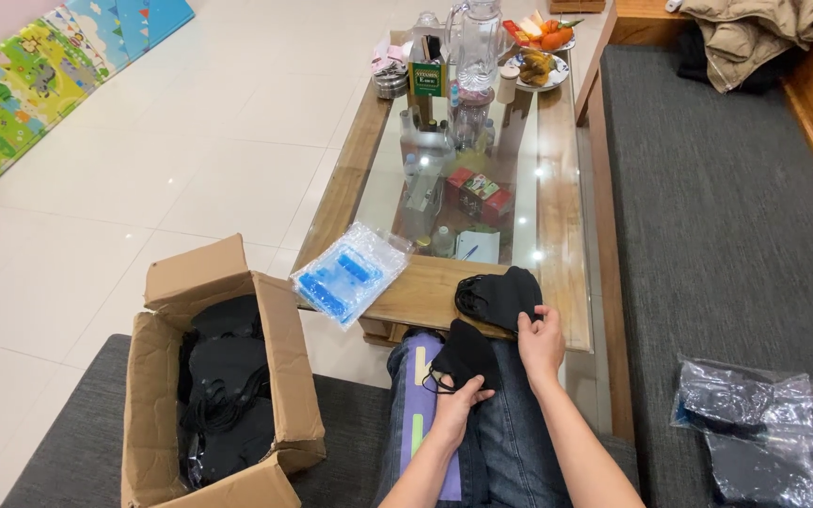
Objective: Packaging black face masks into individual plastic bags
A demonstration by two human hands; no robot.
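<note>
Down on the lap, the left hand point(454, 414) pinches a black cloth face mask point(463, 357) flat against the knee while the right hand point(540, 343), fingers spread, steadies the small black mask stack point(501, 296) on the wooden glass-topped table's point(425, 296) edge, within easy reach.

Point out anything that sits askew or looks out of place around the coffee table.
The clear bag of blue items hangs over the coffee table's near left corner, partly unsupported. The cardboard box of black masks has bent, splayed flaps. Nothing is spilled. The left hand holds a black mask on the lap.
</note>
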